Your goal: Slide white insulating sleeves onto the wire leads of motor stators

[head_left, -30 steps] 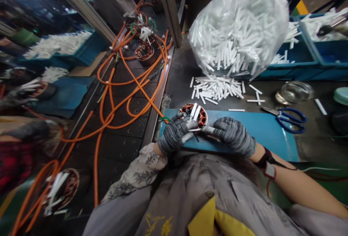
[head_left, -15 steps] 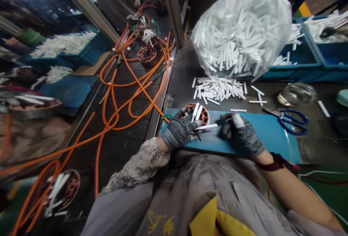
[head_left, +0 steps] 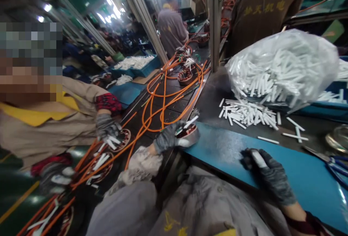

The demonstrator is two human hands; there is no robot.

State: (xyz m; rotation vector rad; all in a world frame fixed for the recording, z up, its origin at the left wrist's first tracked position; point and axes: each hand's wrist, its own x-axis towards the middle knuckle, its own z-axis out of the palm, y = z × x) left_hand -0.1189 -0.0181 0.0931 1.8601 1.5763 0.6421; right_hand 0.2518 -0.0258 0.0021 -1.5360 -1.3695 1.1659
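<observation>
My left hand (head_left: 170,137), in a grey knit glove, grips the near-left side of a round metal ring with copper windings (head_left: 189,137). The ring rests at the left end of a blue mat (head_left: 223,145), and a white tube (head_left: 191,121) sticks up from its top. To the right, my right hand (head_left: 259,161) hovers over or rests on the mat, fingers curled; a white-tipped finger shows, and whatever the fingers may hold is hidden.
Loose white tubes (head_left: 247,112) lie beyond the mat, below a clear bag of tubes (head_left: 282,65). Blue-handled scissors (head_left: 337,167) are at the right. Orange hoses (head_left: 163,98) cross the conveyor. A co-worker's gloved hand (head_left: 107,127) handles another wound ring (head_left: 123,140) at left.
The view has swung left and up, bringing co-workers into sight. My left hand and the ring have shifted left to the mat's end. My right hand is farther from the ring.
</observation>
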